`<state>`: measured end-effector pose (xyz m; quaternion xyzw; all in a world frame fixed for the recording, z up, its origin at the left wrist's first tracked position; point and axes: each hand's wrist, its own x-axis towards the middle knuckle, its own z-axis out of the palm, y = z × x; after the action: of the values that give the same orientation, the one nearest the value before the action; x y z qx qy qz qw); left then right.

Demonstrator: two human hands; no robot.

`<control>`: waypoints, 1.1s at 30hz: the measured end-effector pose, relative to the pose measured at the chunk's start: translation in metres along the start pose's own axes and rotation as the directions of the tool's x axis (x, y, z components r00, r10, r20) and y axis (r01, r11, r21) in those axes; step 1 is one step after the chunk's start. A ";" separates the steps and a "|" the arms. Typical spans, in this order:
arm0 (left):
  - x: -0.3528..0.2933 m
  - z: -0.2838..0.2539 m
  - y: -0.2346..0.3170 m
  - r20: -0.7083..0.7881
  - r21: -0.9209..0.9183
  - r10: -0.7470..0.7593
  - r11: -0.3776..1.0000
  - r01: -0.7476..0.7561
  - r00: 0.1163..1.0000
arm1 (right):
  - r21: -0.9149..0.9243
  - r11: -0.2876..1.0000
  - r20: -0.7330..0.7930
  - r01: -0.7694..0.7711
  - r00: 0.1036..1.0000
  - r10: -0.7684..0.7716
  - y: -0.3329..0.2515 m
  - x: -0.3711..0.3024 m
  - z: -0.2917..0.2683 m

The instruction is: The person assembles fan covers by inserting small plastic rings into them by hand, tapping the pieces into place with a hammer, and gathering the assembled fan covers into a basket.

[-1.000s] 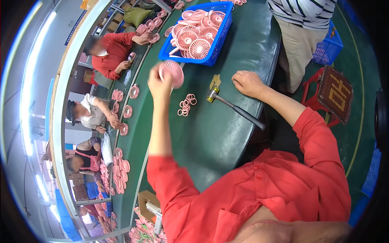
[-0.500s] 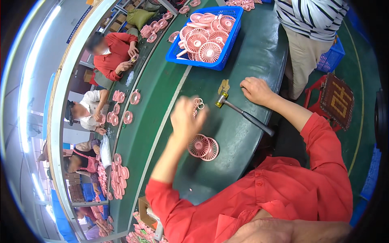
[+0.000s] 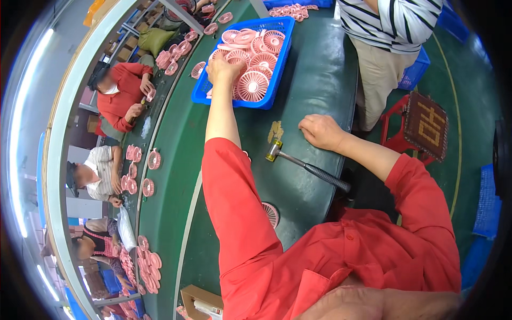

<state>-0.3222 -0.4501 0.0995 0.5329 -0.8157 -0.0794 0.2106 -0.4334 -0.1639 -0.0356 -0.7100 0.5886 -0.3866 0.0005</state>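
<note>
My left hand reaches over the left side of a blue plastic basket heaped with pink slotted round fan covers. Its thumb stands apart from the fingers, which touch the covers; the fingertips are partly hidden. My right hand rests with curled fingers by the table's right edge, and whatever is under them is hidden. Between my arms lies a hammer with a yellow-tipped head, beside a small patch of brass-coloured pieces. A pink fan cover shows partly behind my left sleeve.
A green worktable curves along my front. Across it, several people handle pink parts. A person in a striped top stands at the far right, near a red stool. An open cardboard box lies at lower left.
My left hand has moved from above the small rings up to the basket. My left arm now covers part of the table. The view has shifted; my right hand stays by the edge.
</note>
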 end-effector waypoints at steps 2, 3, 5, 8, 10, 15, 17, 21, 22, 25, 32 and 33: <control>0.001 0.003 -0.013 0.000 -0.187 0.019 0.982 -0.018 1.000 | 0.016 1.000 0.006 0.008 1.000 -0.008 -0.006 0.000 0.000; -0.002 0.003 -0.025 -0.053 -0.230 0.098 0.967 -0.108 0.994 | 0.014 1.000 0.004 0.009 1.000 -0.009 -0.010 0.000 0.001; -0.015 0.006 -0.031 -0.294 -0.201 0.212 0.939 -0.278 0.932 | 0.011 1.000 0.002 -0.009 1.000 0.009 -0.007 -0.003 0.001; -0.030 -0.028 -0.076 -0.600 -0.332 0.067 0.886 -0.324 0.797 | 0.013 0.998 -0.007 0.055 0.998 -0.055 -0.006 0.005 0.011; -0.077 -0.046 -0.065 -0.471 -0.767 -0.105 0.540 -0.347 0.876 | -0.025 0.999 -0.023 0.021 1.000 -0.021 0.010 -0.004 0.007; -0.252 -0.118 -0.169 0.261 -0.890 -0.217 0.324 0.321 0.941 | -0.005 0.999 -0.012 0.045 0.999 -0.045 0.012 -0.001 0.006; -0.323 -0.131 -0.187 0.309 -0.840 -0.359 0.331 0.430 0.881 | 0.016 1.000 -0.031 0.021 0.999 -0.020 0.009 0.002 0.009; -0.411 -0.126 -0.220 0.386 -0.832 -0.479 0.189 0.522 0.788 | 0.083 0.996 -0.013 0.027 1.000 -0.026 -0.031 0.025 0.026; -0.430 -0.125 -0.227 0.386 -0.830 -0.518 0.166 0.532 0.763 | 0.116 0.985 0.064 0.125 0.989 -0.133 -0.058 0.036 0.030; -0.462 -0.119 -0.229 0.281 -0.835 -0.547 0.265 0.482 0.788 | 0.035 0.988 0.204 0.152 0.966 -0.156 -0.113 0.058 0.058; -0.484 -0.096 -0.223 -0.088 -0.643 -0.579 0.655 0.398 0.811 | -0.257 0.945 0.166 0.203 0.972 -0.164 -0.127 0.061 0.103; -0.488 -0.093 -0.226 -0.103 -0.670 -0.582 0.639 0.376 0.806 | -0.250 0.943 0.157 0.218 0.970 -0.183 -0.125 0.061 0.108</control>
<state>0.0739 -0.0953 -0.0231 0.6376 -0.5251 -0.3120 0.4695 -0.2687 -0.2251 -0.0209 -0.7839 0.5581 -0.2549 -0.0952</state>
